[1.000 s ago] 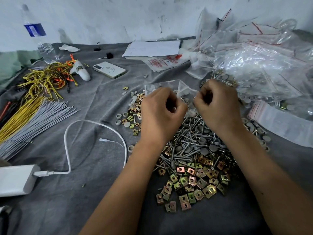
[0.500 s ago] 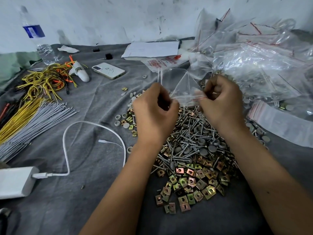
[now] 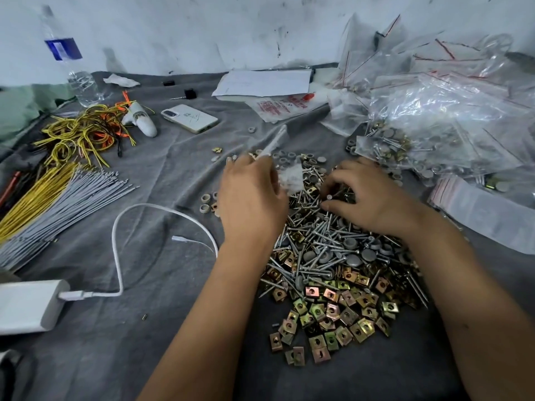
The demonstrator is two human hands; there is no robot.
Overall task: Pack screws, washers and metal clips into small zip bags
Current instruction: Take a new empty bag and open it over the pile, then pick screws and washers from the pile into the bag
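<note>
Left hand [image 3: 251,198] grips a small clear zip bag [image 3: 285,169] at its far fingertips; the bag is motion-blurred, one edge angling up and away from the hand, the rest hanging between the two hands. Right hand [image 3: 373,198] is palm down on the screws [image 3: 315,227], fingers curled and spread into the heap; whether a screw is pinched between them cannot be told. The screws lie directly under and between both hands, mixed with grey round caps [image 3: 354,260]. Metal clips [image 3: 327,316], brass and greenish, lie nearer the body than both hands, between the forearms. Washers [image 3: 205,202] are scattered just left of the left hand and beyond its fingertips. Filled zip bags [image 3: 440,123] are heaped beyond and to the right of the right hand. A white cable [image 3: 162,215] loops on the grey cloth [image 3: 144,342] left of the left forearm.
</note>
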